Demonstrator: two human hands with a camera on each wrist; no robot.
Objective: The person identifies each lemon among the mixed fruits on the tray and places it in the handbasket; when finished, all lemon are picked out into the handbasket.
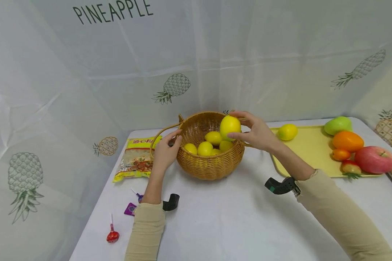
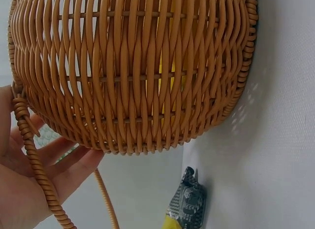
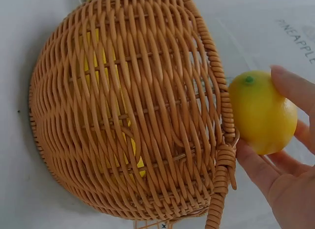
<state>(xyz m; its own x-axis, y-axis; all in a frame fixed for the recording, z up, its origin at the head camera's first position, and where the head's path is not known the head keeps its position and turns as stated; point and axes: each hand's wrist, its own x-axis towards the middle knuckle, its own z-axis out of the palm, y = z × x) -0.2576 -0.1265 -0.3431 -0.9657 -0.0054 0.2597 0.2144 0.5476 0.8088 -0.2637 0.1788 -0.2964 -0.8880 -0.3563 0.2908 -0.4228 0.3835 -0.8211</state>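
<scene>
A round wicker basket (image 1: 209,166) stands on the table, with several yellow lemons (image 1: 205,148) lying inside. My right hand (image 1: 256,132) pinches another lemon (image 1: 230,127) between thumb and fingers at the basket's right rim. In the right wrist view this lemon (image 3: 263,111) shows a green spot at one end. My left hand (image 1: 164,150) holds the basket's left side near the rim. Seen from the left wrist, the left hand's fingers (image 2: 78,170) lie against the wicker, and the wrapped handle (image 2: 37,160) crosses in front of the palm.
At right, a yellow tray (image 1: 307,145) bears a lemon (image 1: 287,132), a green fruit (image 1: 338,126), orange fruits (image 1: 347,141) and a red apple (image 1: 375,159). A pasta bag (image 1: 135,159) lies left of the basket. Nearer are a red lollipop (image 1: 112,236) and a purple wrapped sweet (image 1: 130,209).
</scene>
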